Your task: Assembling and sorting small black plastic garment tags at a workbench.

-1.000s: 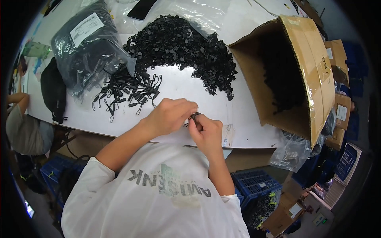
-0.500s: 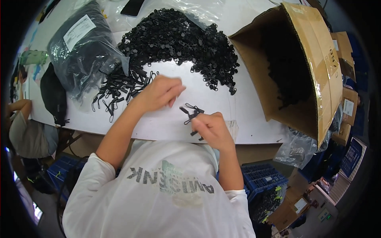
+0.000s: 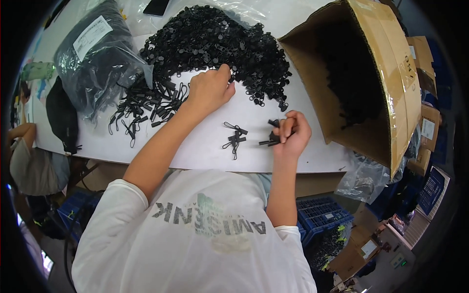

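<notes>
My left hand (image 3: 211,90) is at the near edge of a big heap of small black looped pieces (image 3: 210,39). Its thumb and index finger are pinched together at a dark bit of the heap, and I cannot make out what lies between them. My right hand (image 3: 294,134) is curled over the table to the right, closed round several black cord pulls (image 3: 271,142) whose ends stick out on its left. Between my hands lies a small group of cord pulls (image 3: 236,138), each a black bar with a thin cord loop. More loose cord pulls (image 3: 151,102) are spread left of my left forearm.
A full clear plastic bag (image 3: 97,58) with a label stands at the left, beside a black pouch (image 3: 62,117). On the right a large cardboard box (image 3: 391,83) lies open toward the heap, dark inside. A phone (image 3: 156,7) lies at the back. Another person's arm (image 3: 22,132) shows far left.
My left hand has moved up and right to the heap. My right hand has moved right and up from the small group of cord pulls, with several pulls in its grasp.
</notes>
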Available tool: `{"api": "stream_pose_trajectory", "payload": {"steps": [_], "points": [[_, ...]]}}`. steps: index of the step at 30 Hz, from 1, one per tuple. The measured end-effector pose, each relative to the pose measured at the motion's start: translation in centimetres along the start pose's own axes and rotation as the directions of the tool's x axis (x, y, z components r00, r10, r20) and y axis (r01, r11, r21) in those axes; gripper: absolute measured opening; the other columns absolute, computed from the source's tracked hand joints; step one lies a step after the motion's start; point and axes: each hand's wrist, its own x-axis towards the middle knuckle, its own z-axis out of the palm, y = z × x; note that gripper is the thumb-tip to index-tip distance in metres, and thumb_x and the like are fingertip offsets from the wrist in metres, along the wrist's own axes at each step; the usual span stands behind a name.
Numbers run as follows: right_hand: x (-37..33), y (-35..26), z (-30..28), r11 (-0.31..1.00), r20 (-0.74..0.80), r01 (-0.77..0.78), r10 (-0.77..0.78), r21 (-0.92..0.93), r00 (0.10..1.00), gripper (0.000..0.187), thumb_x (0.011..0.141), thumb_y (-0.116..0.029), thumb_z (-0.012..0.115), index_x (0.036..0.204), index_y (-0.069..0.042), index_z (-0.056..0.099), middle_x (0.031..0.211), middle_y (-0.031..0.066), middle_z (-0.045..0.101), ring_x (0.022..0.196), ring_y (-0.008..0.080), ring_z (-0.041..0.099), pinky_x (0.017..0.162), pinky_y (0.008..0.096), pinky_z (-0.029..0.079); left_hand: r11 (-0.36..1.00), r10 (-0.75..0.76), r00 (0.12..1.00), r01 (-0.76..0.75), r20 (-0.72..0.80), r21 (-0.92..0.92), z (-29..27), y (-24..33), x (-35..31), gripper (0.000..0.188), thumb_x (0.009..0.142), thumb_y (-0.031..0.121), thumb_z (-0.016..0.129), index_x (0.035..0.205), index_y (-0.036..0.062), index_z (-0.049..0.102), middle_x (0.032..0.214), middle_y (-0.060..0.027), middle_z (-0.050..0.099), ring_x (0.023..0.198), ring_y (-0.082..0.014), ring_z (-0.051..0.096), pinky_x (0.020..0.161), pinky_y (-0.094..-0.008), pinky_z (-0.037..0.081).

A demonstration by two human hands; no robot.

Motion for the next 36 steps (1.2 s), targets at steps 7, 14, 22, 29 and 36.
{"api": "stream_pose_trajectory", "payload": {"steps": [7, 14, 22, 29, 36], "points": [[-2.3, 3.2, 0.8, 0.945, 0.266, 0.173, -0.098, -0.278, 0.959, 0.017, 0.09, -0.01, 0.052, 0.081, 0.003, 0.061, 0.054, 0.001, 0.048, 0.044, 0.0048, 0.039, 0.04, 0.0201, 0.03, 0.978, 0.043, 0.991, -0.016, 0.125, -0.207, -2.6, -0.7, -0.9, 0.014, 0.08, 0.014, 0.063, 0.086, 0.0048, 0.054, 0.07, -0.0112, 0.064, 0.067, -0.0302, 0.063, 0.06, -0.0414, 0.047], [-2.7, 3.6, -0.9, 0.784, 0.616, 0.453, -0.115, -0.425, 0.779, 0.014, 0.086, -0.006, 0.052, 0.088, 0.002, 0.064, 0.072, 0.0063, 0.06, 0.07, 0.0149, 0.054, 0.066, 0.0271, 0.041, 0.846, 0.063, 0.984, 0.037, 0.169, -0.532, -2.7, -1.6, -3.5, 0.01, 0.08, 0.007, 0.062, 0.084, 0.0031, 0.054, 0.064, -0.0102, 0.061, 0.059, -0.0275, 0.062, 0.053, -0.0357, 0.045], [-3.8, 0.8, -0.5, 0.436, 0.812, 0.725, 0.022, -0.533, 0.583, 0.022, 0.081, -0.011, 0.054, 0.095, 0.003, 0.064, 0.093, 0.0133, 0.067, 0.092, 0.0261, 0.057, 0.087, 0.0368, 0.039, 0.815, 0.124, 0.992, -0.117, -0.028, -0.567, -1.3, 0.2, -6.3, 0.008, 0.081, 0.008, 0.062, 0.084, 0.0033, 0.056, 0.065, -0.011, 0.062, 0.057, -0.0249, 0.062, 0.053, -0.0338, 0.046], [-6.1, -0.1, 0.6, 0.058, 0.867, 0.865, 0.07, -0.498, 0.494, 0.026, 0.078, -0.008, 0.059, 0.101, 0.004, 0.062, 0.103, 0.0151, 0.063, 0.103, 0.0311, 0.055, 0.094, 0.0393, 0.042, 0.801, 0.149, 0.987, -0.155, -0.058, -0.578, -0.7, -0.1, -7.4, 0.007, 0.084, 0.006, 0.062, 0.085, 0.0009, 0.057, 0.061, -0.006, 0.058, 0.05, -0.0135, 0.053, 0.049, -0.0252, 0.043], [-7.8, -0.8, -0.1, -0.087, 0.888, 0.885, -0.081, -0.458, 0.452, 0.024, 0.071, -0.009, 0.069, 0.091, 0.0, 0.061, 0.089, 0.0114, 0.063, 0.074, 0.026, 0.061, 0.059, 0.0334, 0.049, 0.793, 0.119, 0.992, -0.125, -0.05, -0.596, -0.3, -0.2, -7.1, 0.006, 0.083, 0.004, 0.063, 0.083, 0.0015, 0.058, 0.056, -0.0028, 0.054, 0.047, -0.0105, 0.049, 0.046, -0.0235, 0.039]]}}
